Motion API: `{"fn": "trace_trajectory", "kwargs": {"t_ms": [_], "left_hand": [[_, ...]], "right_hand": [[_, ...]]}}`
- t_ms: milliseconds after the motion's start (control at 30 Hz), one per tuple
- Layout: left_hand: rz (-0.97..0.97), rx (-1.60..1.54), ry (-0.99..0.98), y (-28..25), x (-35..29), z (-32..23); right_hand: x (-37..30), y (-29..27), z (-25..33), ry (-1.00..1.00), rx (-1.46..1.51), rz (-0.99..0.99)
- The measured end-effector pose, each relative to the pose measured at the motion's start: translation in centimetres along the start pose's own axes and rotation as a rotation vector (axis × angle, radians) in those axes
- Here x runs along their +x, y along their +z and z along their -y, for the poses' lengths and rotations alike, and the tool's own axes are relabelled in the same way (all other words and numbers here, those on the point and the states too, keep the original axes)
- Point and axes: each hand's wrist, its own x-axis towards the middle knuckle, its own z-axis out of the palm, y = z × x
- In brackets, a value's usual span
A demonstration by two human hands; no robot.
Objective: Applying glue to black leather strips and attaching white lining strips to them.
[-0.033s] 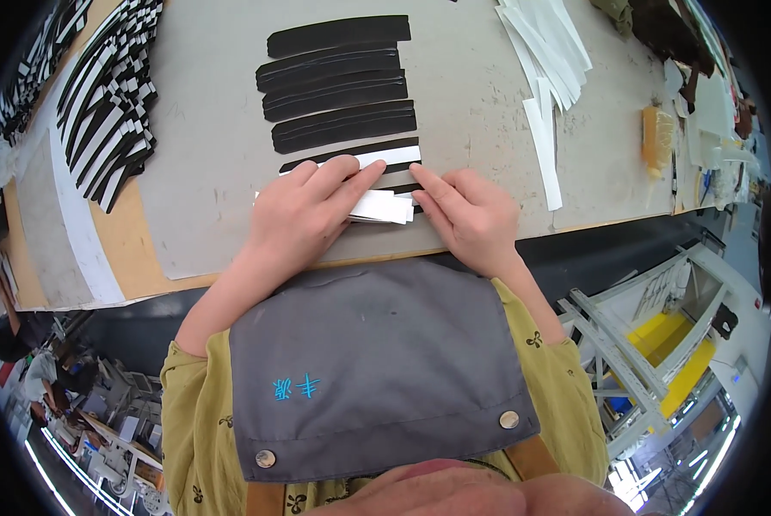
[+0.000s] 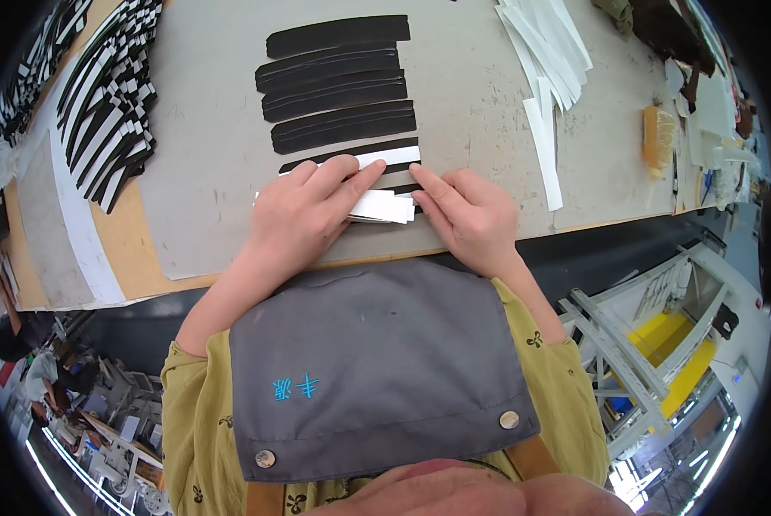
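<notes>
My left hand [image 2: 304,202] is closed around a small stack of white strips [image 2: 384,206]. Its index fingertip presses on a white strip [image 2: 401,156] lying along a black strip [image 2: 411,143] near the table's front edge. At the right end of that black strip rests the index fingertip of my right hand [image 2: 471,206]. The right thumb is apart from that finger, beside the end of another black strip [image 2: 403,188], and I see nothing held there. Part of both lower strips is hidden under my left hand. Beyond them, several black strips [image 2: 342,126] lie in a column.
A fanned pile of black and white strips [image 2: 110,112] lies at the left. Loose white strips [image 2: 545,52] spread at the right, with a yellowish block [image 2: 657,142] farther right. The table's front edge [image 2: 385,256] runs just before my apron [image 2: 377,361].
</notes>
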Motion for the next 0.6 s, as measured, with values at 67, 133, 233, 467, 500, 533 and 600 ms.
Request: {"fn": "trace_trajectory", "kwargs": {"t_ms": [67,133,233,467,500,533,600], "left_hand": [[0.018,-0.004,-0.012,0.10,0.09,-0.02],[0.038,0.011,-0.024,0.14,0.03,-0.05],[0.045,0.002,-0.035,0.08,0.15,-0.16],[0.028,-0.004,-0.059,0.16,0.43,-0.47],[0.034,-0.006,-0.065,0.12,0.45,-0.52],[0.039,-0.007,-0.072,0.09,0.47,-0.55],[0.032,-0.013,-0.074,0.18,0.43,-0.53]], "right_hand": [[-0.03,0.10,-0.13,-0.010,-0.004,-0.004],[-0.08,0.17,-0.24,-0.016,-0.002,-0.001],[-0.16,-0.16,-0.14,0.010,-0.001,0.055],[-0.21,-0.12,-0.33,0.004,-0.005,0.061],[-0.16,-0.05,-0.39,-0.003,0.005,0.048],[-0.12,0.00,-0.41,-0.011,0.014,0.036],[0.16,-0.18,-0.09,-0.005,-0.010,0.037]]}}
